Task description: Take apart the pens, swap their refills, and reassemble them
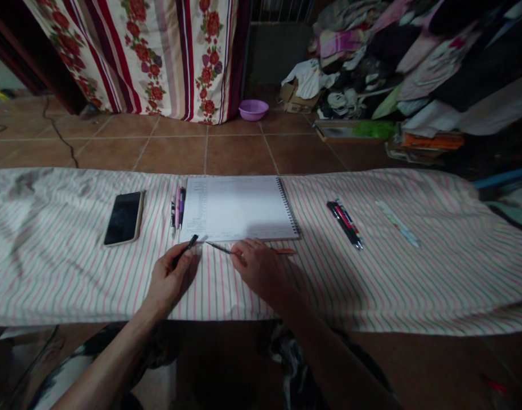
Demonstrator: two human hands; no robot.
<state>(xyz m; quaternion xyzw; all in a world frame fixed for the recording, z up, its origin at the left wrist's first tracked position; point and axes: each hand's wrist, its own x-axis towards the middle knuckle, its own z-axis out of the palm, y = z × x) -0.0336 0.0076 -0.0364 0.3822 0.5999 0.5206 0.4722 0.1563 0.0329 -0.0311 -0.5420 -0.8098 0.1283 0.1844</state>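
My left hand (171, 276) rests on the striped cloth and pinches a small dark pen cap or pen part (186, 249). My right hand (261, 267) grips a thin pen (220, 247) whose tip points left, toward the cap; an orange end (285, 251) sticks out to the right of the hand. Both hands sit just in front of an open spiral notebook (239, 208) with faint printed lines.
A dark phone (124, 218) lies left of the notebook, with two or three pens (177, 209) beside it. More pens (345, 224) and a pale pen (397, 223) lie to the right. Beyond the cloth-covered table (435, 273) are tiled floor, a floral curtain, a purple bowl (253, 109) and piled clothes.
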